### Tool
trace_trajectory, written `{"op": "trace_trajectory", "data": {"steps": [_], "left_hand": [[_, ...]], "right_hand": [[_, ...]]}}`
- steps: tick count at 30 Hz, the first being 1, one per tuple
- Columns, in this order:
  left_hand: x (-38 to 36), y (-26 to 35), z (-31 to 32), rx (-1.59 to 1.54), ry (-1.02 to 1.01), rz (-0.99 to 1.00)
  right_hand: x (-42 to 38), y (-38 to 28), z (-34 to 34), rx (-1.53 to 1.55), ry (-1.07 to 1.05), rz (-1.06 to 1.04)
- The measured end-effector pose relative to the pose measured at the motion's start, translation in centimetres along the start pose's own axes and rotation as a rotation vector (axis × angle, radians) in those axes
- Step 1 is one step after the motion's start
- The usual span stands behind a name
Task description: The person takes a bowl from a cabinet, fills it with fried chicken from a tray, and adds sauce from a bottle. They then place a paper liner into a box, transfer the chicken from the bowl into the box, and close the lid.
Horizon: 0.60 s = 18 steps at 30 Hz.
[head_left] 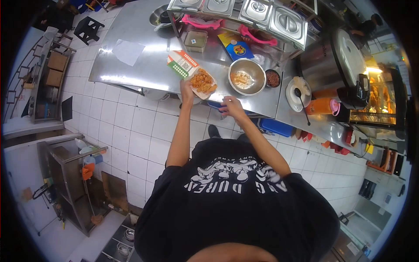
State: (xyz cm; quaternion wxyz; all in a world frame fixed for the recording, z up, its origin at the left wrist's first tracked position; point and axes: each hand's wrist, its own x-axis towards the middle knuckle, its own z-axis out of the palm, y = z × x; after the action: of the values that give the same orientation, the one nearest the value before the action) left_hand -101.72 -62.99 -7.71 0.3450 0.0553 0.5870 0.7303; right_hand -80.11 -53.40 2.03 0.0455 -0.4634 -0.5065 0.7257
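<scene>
My left hand (187,91) grips the near left side of an open takeaway box (183,64) at the counter's front edge. Its printed lid is folded up toward the back, and fried, golden-brown food (202,81) fills the tray part. To the right of the box, my right hand (232,108) is just off the counter edge, its fingers curled; what they hold, if anything, is too small to name. A steel mixing bowl (261,83) with some reddish residue and crumbs inside stands beyond my right hand, touching neither hand.
A small dark bowl (273,78) of reddish food sits right of the mixing bowl. Farther right are a plate (293,101) with a black spoon and a large cooker (321,59). Lidded steel pans (286,24) line a shelf behind. A pan (159,17) stands at the back left.
</scene>
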Motion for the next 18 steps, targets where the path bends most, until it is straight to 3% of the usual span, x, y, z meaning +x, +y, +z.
{"op": "trace_trajectory", "data": {"steps": [2,5,7,11,13,14,18], "left_hand": [[-0.5,2.1,0.6,0.290,0.150,0.091],[-3.4,6.1,3.4,0.023,0.235,0.255],[-3.7,6.7,3.5,0.068,0.265,0.229],[-2.9,6.5,3.3,0.320,0.349,0.269],[-2.6,7.0,3.9,0.469,0.395,0.252],[-2.5,7.4,4.2,0.621,0.437,0.235],[-2.1,8.4,5.2,0.669,0.547,0.209]], "right_hand": [[2.3,0.0,1.5,-0.005,0.015,-0.057],[3.1,-1.0,3.9,-0.108,0.145,-0.160],[4.3,-1.2,4.9,-0.371,0.288,-0.457],[4.9,-2.0,7.1,-0.371,0.318,-0.550],[4.9,-2.6,7.5,-0.700,0.298,-0.707],[3.9,-3.6,7.5,-0.697,0.299,-0.706],[2.5,-4.9,5.6,-0.687,0.284,-0.887]]}}
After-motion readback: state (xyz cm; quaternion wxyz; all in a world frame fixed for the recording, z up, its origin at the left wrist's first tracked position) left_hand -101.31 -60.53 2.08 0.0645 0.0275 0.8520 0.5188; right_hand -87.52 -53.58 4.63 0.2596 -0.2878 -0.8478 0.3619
